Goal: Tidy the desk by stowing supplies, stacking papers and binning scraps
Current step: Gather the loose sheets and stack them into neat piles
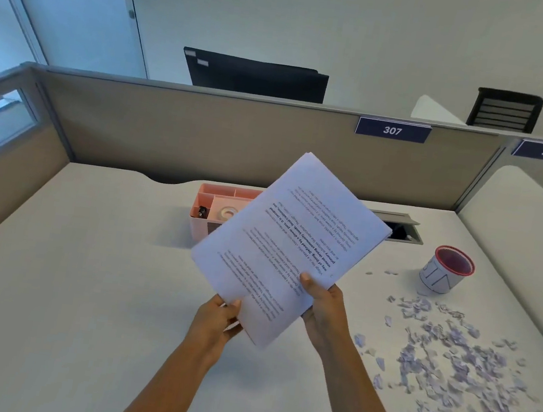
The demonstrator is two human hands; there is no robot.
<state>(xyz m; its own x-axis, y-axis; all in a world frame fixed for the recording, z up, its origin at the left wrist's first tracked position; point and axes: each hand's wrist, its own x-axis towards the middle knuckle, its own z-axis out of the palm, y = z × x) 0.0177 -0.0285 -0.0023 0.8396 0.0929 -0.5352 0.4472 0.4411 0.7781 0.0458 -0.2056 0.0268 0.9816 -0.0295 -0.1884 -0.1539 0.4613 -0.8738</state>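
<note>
Centrally, the paper stack [292, 243] is being held tilted above the table [80, 284].
The left grip [217, 319] and right grip [322, 306] are each pinching its near edge, thumb on top, probably to align the sheets; paper scraps [450, 360] are lying at lower right near the red-rimmed cup [446, 268], not yet binned.

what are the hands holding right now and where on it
Both hands hold a stack of printed papers above the desk: the left hand grips its near corner, the right hand its near right edge.
</note>
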